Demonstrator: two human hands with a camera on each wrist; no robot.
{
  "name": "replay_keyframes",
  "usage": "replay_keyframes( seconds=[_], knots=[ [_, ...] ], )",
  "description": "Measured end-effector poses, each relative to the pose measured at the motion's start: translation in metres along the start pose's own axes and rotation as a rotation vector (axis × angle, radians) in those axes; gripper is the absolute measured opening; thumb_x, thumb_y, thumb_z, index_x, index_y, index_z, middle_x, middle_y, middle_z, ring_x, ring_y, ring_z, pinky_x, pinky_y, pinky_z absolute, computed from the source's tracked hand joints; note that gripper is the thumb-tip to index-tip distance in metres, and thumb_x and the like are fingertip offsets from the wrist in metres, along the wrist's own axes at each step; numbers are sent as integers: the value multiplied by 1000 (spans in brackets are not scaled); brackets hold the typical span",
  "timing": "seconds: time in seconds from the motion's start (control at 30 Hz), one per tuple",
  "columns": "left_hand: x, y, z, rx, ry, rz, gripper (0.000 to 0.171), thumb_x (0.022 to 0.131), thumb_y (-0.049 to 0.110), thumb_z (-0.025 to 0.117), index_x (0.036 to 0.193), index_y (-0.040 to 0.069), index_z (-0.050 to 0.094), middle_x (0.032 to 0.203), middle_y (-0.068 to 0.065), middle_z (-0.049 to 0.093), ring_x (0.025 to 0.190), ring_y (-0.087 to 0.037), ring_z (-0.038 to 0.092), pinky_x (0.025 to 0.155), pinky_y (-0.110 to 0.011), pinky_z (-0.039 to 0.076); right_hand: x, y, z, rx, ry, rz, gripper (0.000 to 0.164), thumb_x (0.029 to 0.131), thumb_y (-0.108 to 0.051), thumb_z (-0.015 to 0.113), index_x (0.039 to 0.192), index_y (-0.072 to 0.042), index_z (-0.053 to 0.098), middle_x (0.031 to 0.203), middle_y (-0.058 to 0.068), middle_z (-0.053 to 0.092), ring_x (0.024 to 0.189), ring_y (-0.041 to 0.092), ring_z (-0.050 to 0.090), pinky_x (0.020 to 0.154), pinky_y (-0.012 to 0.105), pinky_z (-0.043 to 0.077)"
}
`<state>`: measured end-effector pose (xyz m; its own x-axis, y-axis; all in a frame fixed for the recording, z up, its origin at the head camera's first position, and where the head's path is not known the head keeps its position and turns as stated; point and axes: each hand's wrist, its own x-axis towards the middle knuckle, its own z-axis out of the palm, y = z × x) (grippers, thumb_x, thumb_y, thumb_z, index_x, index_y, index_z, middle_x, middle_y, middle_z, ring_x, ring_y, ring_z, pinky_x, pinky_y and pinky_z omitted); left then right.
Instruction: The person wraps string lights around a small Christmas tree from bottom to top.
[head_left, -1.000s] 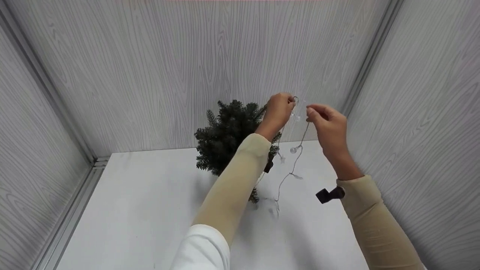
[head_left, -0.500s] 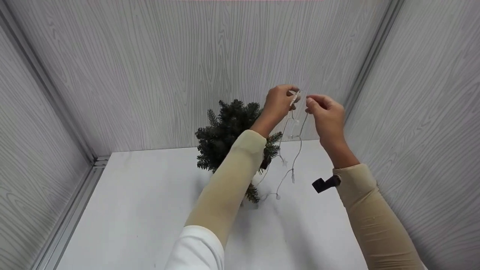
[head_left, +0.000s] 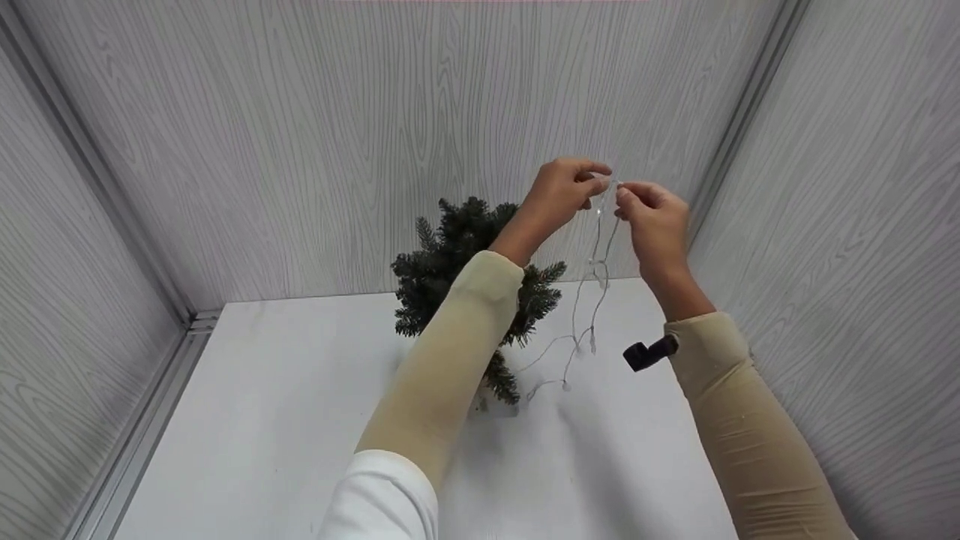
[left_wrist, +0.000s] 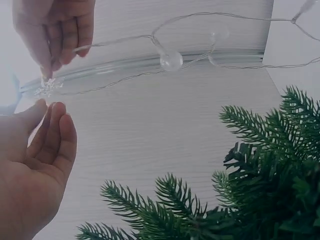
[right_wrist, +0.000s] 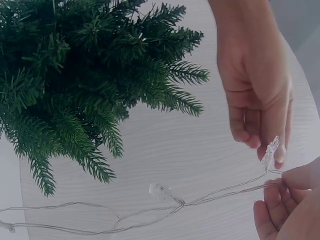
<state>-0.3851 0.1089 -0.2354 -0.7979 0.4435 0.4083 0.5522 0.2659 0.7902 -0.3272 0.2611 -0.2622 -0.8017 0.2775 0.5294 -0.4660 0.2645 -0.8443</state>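
A thin string of fairy lights [head_left: 598,270] with clear ornaments hangs in a loop from the hands, right of a small artificial Christmas tree [head_left: 431,281]. My right hand [head_left: 660,225] pinches the wire between thumb and fingertips. My left hand [head_left: 559,196] is right beside it, its thumb and fingertips apart at a clear snowflake ornament [right_wrist: 270,152]; whether they touch it is hard to tell. In the left wrist view a round clear ornament [left_wrist: 171,60] hangs on the wire. The left forearm covers part of the tree in the head view.
The tree stands on a white tabletop [head_left: 285,420]. Pale wood-grain panels [head_left: 322,135] enclose the back and sides. A black wrist device [head_left: 649,352] sticks out from the right sleeve. The lower string trails toward the tree's base.
Both hands have risen, and the left has moved right until it nearly meets the right. The two hanging strands have drawn together. The tree stays put.
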Motion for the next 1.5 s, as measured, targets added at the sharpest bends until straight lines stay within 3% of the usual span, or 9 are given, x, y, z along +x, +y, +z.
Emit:
replay_keyframes(
  seconds=[0.1,0.33,0.53,0.7,0.9,1.1,1.23,1.5],
  knots=[
    [0,3,2,86,-31,9,31,103,26,60,131,16,68,118,-4,71,89,-21,67,75,-24,53,0,0,4,-3,-7,-9,24,99,-15,66,113,4,71,101,7,68,87,13,65,83,22,54],
    [0,4,2,241,-7,72,23,104,22,59,117,11,74,115,-3,72,87,-13,65,76,-23,53,-7,1,6,-25,-45,-22,27,99,-13,66,114,8,70,96,5,66,84,12,64,79,22,53],
    [3,3,-4,358,55,117,24,105,20,56,120,10,72,116,-5,72,92,-12,69,80,-22,54,-21,2,3,-219,-102,18,25,98,-13,64,114,5,72,102,14,70,86,9,64,76,18,50],
    [5,-1,-11,336,148,164,24,105,19,56,120,9,72,115,-6,73,89,-13,70,79,-22,54,-35,4,1,-399,-132,19,25,99,-12,60,115,3,72,110,18,72,93,17,64,74,16,46],
    [8,-8,-20,274,208,149,21,104,17,57,116,8,72,110,-6,73,85,-12,67,76,-23,53,-46,10,5,-479,-160,-32,24,98,-9,60,114,3,72,109,19,73,98,26,67,77,23,48],
    [11,-16,-20,263,151,48,20,104,16,58,116,9,73,111,-7,71,87,-14,67,78,-25,54,-55,12,7,-513,-180,-62,24,98,-9,60,116,2,72,107,19,72,98,30,67,80,38,52],
    [15,-14,-18,282,98,-2,21,103,17,59,117,10,73,115,-5,71,90,-14,67,79,-26,54,-59,13,6,-504,-185,-62,24,99,-10,60,118,2,71,107,19,72,98,29,67,79,37,52],
    [26,1,-9,270,20,17,22,104,20,59,118,13,74,118,-3,71,94,-14,67,81,-25,54,-69,11,7,-436,-124,-80,24,99,-10,60,117,2,71,105,18,70,96,27,67,79,33,50]
  ],
)
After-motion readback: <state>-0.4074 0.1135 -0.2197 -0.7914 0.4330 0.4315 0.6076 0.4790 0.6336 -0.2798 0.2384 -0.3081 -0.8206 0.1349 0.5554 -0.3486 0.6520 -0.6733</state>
